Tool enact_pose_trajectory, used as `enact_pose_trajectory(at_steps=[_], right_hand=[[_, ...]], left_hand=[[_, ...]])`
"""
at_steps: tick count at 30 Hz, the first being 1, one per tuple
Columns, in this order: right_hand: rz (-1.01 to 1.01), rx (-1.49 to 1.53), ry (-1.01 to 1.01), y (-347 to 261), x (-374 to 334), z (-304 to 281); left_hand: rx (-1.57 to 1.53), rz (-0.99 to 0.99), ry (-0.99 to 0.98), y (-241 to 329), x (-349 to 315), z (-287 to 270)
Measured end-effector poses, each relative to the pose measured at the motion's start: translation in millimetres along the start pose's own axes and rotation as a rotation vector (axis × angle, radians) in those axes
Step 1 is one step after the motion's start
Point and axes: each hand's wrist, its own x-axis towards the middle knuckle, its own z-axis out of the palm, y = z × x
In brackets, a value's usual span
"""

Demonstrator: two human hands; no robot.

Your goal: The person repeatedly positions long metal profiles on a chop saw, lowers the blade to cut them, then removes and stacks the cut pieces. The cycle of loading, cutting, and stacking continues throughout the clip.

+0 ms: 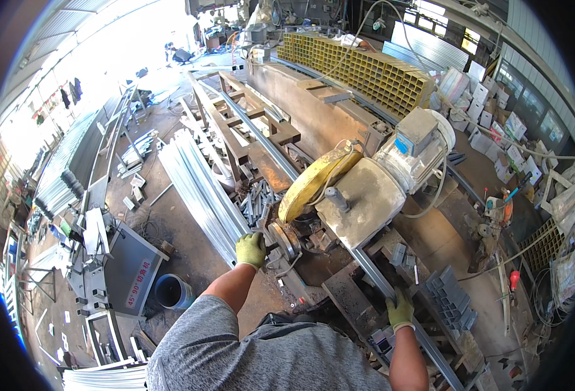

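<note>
My left hand (251,250), in a yellow-green work glove, is closed around the dark handle of a round metal handwheel (286,240) at the near side of the cut-off saw. My right hand (400,309), gloved alike, grips a long grey metal tube (373,272) that runs under the machine from the lower right. The saw has a yellow blade guard (317,182), a dusty flat housing (360,202) and a grey motor (414,146). Past the guard, a length of metal tube (258,133) reaches away to the upper left. The blade is hidden beneath the guard.
Short cut tube pieces (454,296) are stacked at right. Offcuts (258,201) lie in a heap beyond the handwheel. Long silvery tubes (196,189) lie to the left, near a bucket (174,291) and a grey machine (128,267). Yellow square tubes (359,68) are stacked behind.
</note>
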Motion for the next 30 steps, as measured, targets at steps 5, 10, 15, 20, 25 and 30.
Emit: enact_pose_trajectory(at_steps=[5,10,15,20,25,30], right_hand=[[-0.012,-0.003,0.016,1.6,-0.9,1.9],[0.010,-0.025,0.006,3.5,-0.2,2.1],[-0.025,-0.019,-0.001,5.1,0.7,0.0],[-0.017,0.008,0.030,2.6,2.4,0.2],[0.066,0.014,-0.054,0.0,2.6,-5.3],[0.090,-0.090,-0.053,-2.0,3.0,-6.2]], left_hand=[[0.029,-0.036,-0.050,1.3,0.5,0.3],[0.026,-0.001,-0.011,0.8,1.1,2.3],[0.006,0.012,0.009,0.2,2.1,3.5],[0.008,0.019,0.013,0.7,2.8,4.7],[0.018,-0.002,-0.040,-5.5,2.6,9.2],[0.025,0.028,-0.052,-13.7,4.2,19.5]])
